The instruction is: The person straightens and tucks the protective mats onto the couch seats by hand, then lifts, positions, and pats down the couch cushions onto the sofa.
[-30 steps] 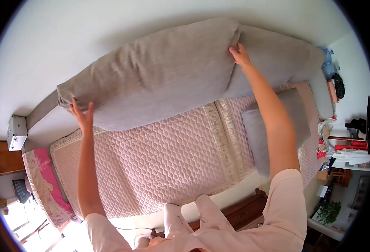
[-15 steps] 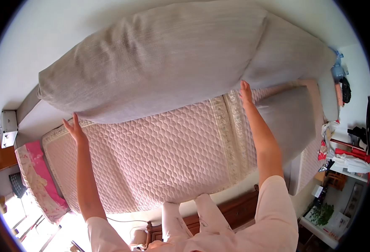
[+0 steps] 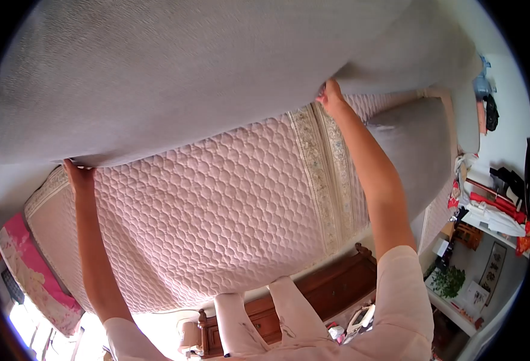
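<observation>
A large grey bed sheet [image 3: 174,78] billows across the upper part of the view, over a pink quilted mattress pad [image 3: 211,186] with a patterned border. My left hand [image 3: 82,175] is closed on the sheet's lower edge at the left, near the pad's corner. Farther right, my right hand [image 3: 332,97] pinches the same edge, where the cloth gathers into a fold. Both arms reach forward, and the fingertips are partly hidden by cloth. Another part of the grey cloth [image 3: 412,141] lies flat at the right end of the bed.
A brown wooden bed end [image 3: 307,289] is close by my legs. Pink floral bedding [image 3: 33,274] lies at the left end. At the right are shelves with clothes [image 3: 493,207], a green plant [image 3: 448,280] and a blue bottle [image 3: 482,84] by the wall.
My hands were spread at the sheet's edge and are now closed on it. The sheet has come nearer and fills more of the view, and the view has shifted slightly.
</observation>
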Demonstrator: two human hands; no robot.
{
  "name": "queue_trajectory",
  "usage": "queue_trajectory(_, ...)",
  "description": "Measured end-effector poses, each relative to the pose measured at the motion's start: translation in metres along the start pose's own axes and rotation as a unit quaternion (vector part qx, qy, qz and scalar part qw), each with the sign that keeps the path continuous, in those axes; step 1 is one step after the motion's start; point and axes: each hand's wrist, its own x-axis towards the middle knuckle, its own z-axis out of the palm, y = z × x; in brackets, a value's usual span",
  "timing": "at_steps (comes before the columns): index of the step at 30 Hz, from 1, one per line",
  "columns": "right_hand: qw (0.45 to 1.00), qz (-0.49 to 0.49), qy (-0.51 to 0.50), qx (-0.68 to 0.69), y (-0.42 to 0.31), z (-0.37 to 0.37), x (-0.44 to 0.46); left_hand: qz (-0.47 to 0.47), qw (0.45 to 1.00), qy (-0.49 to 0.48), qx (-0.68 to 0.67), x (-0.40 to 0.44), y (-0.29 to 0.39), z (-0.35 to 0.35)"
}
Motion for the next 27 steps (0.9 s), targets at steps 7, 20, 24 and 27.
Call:
queue_trajectory(7, 0.987, 0.011, 0.065, -0.144, 0.012, -0.012, 0.019, 0.147, 0.973, 0.112, 0.141, -0.082, -0.004, 0.042)
queue_trajectory(20, 0.745, -0.587, 0.151, -0.278, -0.081, 0.050, -0.079, 0.598, 0.537, 0.097, 0.588, -0.096, 0.085, 0.199)
queue_trajectory(24, 0.755, -0.564, 0.117, -0.313, -0.051, 0.027, -0.089, 0.616, 0.543, 0.085, 0.564, -0.116, 0.064, 0.202)
queue_trajectory(27, 0.804, -0.441, -0.002, -0.400, 0.023, -0.033, -0.141, 0.596, 0.533, 0.014, 0.600, -0.149, 0.024, 0.181)
